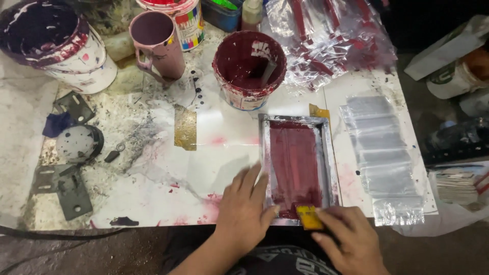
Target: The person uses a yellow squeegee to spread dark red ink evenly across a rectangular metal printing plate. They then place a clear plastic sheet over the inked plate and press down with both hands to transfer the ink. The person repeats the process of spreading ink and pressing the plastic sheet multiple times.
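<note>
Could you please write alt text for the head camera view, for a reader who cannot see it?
A left hand presses flat on a metal-framed printing screen coated in dark red ink while the right hand holds a yellow squeegee at its near edge. A red paint bucket stands behind on the stained table.

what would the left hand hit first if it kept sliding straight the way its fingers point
The left hand lies flat on the near-left corner of the metal-framed printing screen, fingers pointing away and slightly right. Straight on, it would likely run along the frame's left rail, then reach the red paint bucket.
</note>
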